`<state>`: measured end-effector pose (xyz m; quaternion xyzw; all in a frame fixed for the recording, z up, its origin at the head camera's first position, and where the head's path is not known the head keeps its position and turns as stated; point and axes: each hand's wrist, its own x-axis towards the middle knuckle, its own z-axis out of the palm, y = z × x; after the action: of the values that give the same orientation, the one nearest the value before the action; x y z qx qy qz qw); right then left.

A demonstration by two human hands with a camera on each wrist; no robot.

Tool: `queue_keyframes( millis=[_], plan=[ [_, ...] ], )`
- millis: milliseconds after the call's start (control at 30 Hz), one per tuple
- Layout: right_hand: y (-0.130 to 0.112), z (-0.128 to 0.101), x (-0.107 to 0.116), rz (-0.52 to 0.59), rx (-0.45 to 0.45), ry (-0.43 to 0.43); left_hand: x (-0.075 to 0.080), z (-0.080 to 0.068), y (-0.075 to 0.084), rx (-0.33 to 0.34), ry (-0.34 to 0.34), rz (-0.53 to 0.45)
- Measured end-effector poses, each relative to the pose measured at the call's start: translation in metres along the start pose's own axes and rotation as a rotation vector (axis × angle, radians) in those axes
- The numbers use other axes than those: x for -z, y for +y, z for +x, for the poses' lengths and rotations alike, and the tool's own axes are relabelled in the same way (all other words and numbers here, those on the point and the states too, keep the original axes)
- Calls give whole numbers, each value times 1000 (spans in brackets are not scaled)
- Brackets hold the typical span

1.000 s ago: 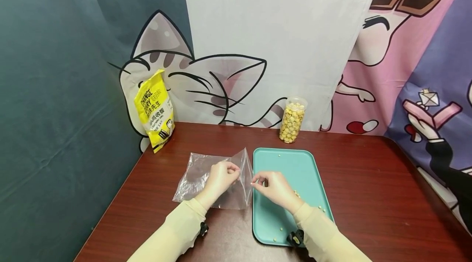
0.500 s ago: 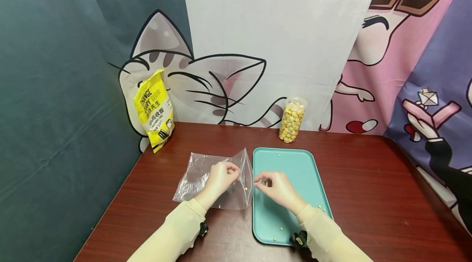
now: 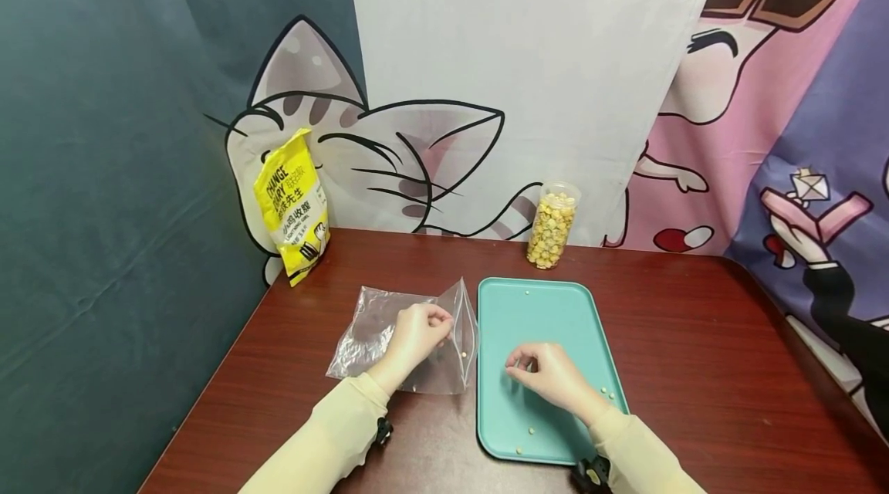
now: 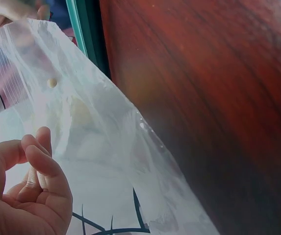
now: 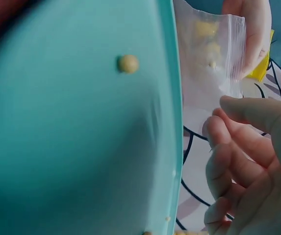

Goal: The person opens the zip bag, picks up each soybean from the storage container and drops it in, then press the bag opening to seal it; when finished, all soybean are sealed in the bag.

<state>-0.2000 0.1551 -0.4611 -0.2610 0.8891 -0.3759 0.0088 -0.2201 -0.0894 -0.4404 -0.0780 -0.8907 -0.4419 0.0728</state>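
A clear zip-top plastic bag point(image 3: 375, 336) lies on the table with its mouth spread toward the tray. My left hand point(image 3: 417, 332) pinches the bag near its opening. Inside the mouth sits a small round pale-yellow ball point(image 4: 52, 82), bean-like in size. To the right, my right hand point(image 3: 552, 378) hovers over the teal tray point(image 3: 535, 312), fingers loosely bent. In the right wrist view its thumb and fingers point(image 5: 245, 132) stand apart with nothing between them. Similar balls point(image 5: 128, 63) are scattered on the tray, some of them partly hidden by the right arm.
Behind the tray stands a clear tub of popcorn point(image 3: 550, 231). A yellow snack bag point(image 3: 292, 208) leans against the cloth backdrop point(image 3: 451, 31) at the back left. Dark red-brown tabletop point(image 3: 708, 355) extends right of the tray.
A ball has dropped from my right hand into the bag's mouth. The right hand has since drawn back rightward over the tray. My left hand keeps its hold on the bag.
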Motion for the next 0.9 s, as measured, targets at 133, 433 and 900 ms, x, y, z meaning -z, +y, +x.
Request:
queue_keyframes(
  millis=[133,433,900],
  plan=[
    [5,-9,5,0,-31,-41,0,1,0,-9,4,11],
    [9,-28,12,5,-23,-153,0,1,0,-3,-8,9],
    [6,-49,11,-3,39,-324,-1,-3,1,-9,-12,4]
  ],
)
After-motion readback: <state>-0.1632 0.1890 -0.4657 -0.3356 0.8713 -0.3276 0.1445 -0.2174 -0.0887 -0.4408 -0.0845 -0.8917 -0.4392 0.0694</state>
